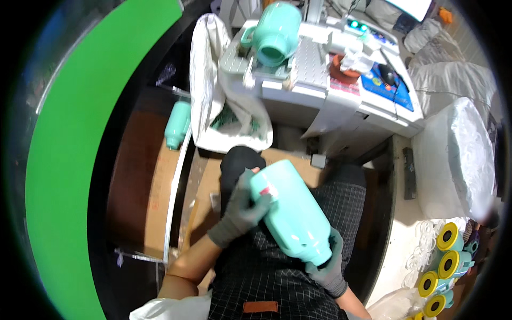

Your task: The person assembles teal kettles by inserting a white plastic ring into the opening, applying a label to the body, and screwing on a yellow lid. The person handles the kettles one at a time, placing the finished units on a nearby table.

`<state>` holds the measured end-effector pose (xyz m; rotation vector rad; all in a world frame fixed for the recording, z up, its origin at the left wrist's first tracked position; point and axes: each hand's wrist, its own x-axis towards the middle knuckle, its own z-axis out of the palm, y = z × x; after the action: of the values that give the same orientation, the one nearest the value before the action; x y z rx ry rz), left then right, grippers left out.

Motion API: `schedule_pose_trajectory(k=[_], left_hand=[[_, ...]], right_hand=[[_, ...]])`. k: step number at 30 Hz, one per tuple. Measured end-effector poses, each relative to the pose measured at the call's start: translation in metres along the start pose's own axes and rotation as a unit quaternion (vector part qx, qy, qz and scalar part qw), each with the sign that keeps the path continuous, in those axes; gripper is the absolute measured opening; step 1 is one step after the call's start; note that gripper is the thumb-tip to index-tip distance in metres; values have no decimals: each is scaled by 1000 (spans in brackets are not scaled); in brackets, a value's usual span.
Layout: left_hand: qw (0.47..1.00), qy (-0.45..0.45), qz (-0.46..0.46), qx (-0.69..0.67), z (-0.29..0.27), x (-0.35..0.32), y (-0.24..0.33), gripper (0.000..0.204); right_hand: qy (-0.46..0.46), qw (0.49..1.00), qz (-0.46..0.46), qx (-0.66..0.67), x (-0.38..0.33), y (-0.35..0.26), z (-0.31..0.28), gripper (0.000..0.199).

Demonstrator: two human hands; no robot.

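A glossy mint-green thermos flask [293, 213] lies tilted over my lap, its narrow neck pointing down to the right. My left hand [241, 208], in a grey glove, grips the wide far end, its thumb beside a small red mark on the side. Around the neck curls my right hand [332, 266], also gloved in grey; some of its fingers are hidden beneath the flask. A second mint-green flask with a handle [277, 34] rests on the machine's ribbed bed ahead, its open mouth toward me.
A white sack [208, 80] hangs open beside the machine [298, 82]. Left of it another mint flask [177, 125] lies on cardboard, next to a curved green belt [58, 176]. On the right, a ledge [400, 218] bears white rings [421, 245] and several yellow-ended mint parts [449, 237].
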<state>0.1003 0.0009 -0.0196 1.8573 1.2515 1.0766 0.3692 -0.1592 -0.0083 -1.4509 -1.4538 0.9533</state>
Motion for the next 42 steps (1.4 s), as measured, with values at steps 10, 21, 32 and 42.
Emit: schedule_pose_trajectory(k=[10,21,32,42], left_hand=[[785,77,420,449,-47,288,25,76],[845,209,419,257,-106,130,84,86],[989,-9,50,-140,-32,-7,56,80],[988,-55,116,-82,-29,11,57,75]], right_hand=[[295,913,-44,279,56,-22,-72,109],[281,907,-273,-156,221,-53,-106,91],[132,817,-240,-508,441,-132,77,89],[104,847,-175,-491,452,-114,80,75]])
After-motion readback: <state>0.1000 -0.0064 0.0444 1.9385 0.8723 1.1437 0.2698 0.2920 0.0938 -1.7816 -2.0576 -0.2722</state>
